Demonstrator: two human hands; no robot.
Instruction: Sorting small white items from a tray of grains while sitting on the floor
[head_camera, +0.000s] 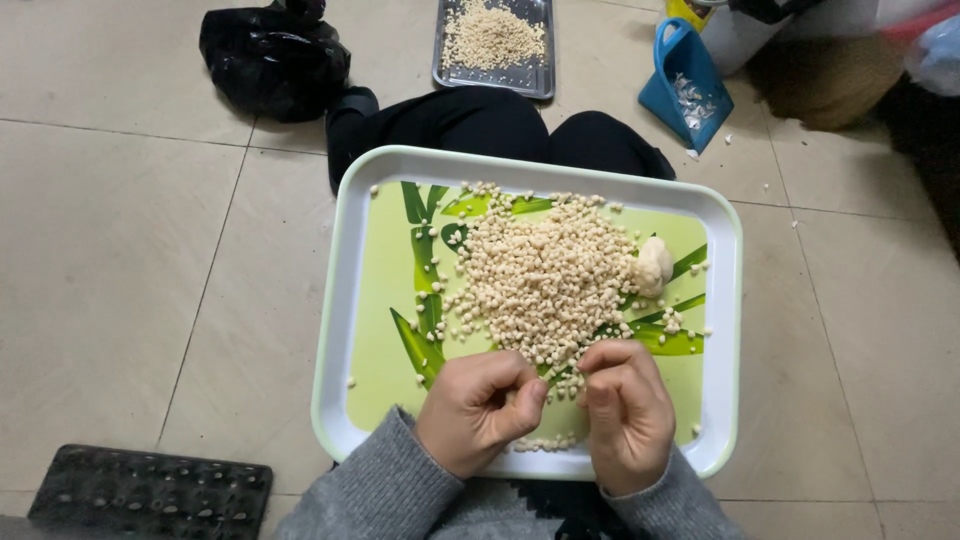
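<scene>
A large heap of small pale dough balls (545, 280) is spread over the middle of the green tray (352, 300), so much of the rolling seems already done. One lump of dough (654, 265) is left at the right side of the heap, so some work appears to remain. At the near edge of the tray, the left hand (478, 410) and the right hand (627, 412) are held close together, fingers curled inward. Something small may be pinched between them, but it cannot be told. Beyond the tray, a metal tray (495, 75) with more balls is seen.
</scene>
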